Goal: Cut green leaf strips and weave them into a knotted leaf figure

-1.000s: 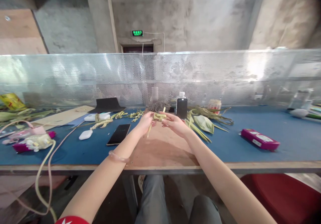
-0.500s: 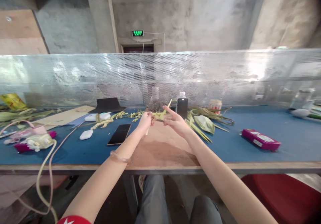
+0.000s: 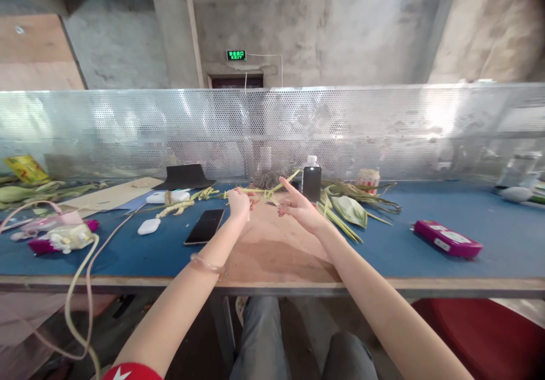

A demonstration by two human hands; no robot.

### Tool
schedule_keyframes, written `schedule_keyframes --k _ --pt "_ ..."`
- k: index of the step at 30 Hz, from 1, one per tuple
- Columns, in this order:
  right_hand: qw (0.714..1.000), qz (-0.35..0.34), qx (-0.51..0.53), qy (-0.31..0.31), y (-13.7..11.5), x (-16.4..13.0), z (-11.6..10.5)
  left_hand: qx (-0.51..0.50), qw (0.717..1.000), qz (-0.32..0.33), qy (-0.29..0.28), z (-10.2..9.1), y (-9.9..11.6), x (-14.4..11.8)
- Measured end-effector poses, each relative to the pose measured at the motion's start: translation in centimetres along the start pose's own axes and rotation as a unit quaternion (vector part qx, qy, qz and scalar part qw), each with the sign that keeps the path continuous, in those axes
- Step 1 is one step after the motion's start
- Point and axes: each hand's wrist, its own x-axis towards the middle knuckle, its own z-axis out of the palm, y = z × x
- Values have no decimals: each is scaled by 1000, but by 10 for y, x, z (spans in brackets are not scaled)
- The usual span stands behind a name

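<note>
The left hand [image 3: 239,203] pinches a thin green leaf strip [image 3: 268,190] held above the brown board [image 3: 272,249]; the strip's long axis runs left-right, its right end tilting up toward the dark bottle [image 3: 311,182]. It is flatter and more stretched than before. The right hand [image 3: 300,209], fingers spread, touches it.

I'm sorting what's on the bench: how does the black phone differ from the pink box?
The black phone lies left of the hands, the pink box far to their right. The phone is flat, dark and glossy; the box is thicker, magenta, with a pale label. Both lie flat on the blue table, untouched.
</note>
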Motion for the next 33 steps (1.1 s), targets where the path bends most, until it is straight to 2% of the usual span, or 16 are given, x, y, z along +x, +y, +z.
schedule_keyframes --k 3,5,11,13,17,25,28,33 --pt "1000 4 -12 -10 0 -1 0 9 999 -14 38 1 6 -5" --pt "1000 4 -20 -13 0 -1 0 16 999 -7 27 3 11 -11" --pt "999 1 -32 -12 2 0 -1 53 991 42 -119 14 21 -33" --pt "999 0 -34 -10 3 0 -1 68 986 60 -142 16 22 -36" --pt "999 5 -36 -8 4 0 -1 99 982 107 -123 14 20 -35" --pt "999 20 -28 -12 0 0 0 168 970 175 -18 6 17 -23" --pt "999 16 -35 6 2 1 -2 193 961 197 -16 5 16 -23" --pt "995 4 -84 47 10 4 -5 222 947 228 -47 7 16 -29"
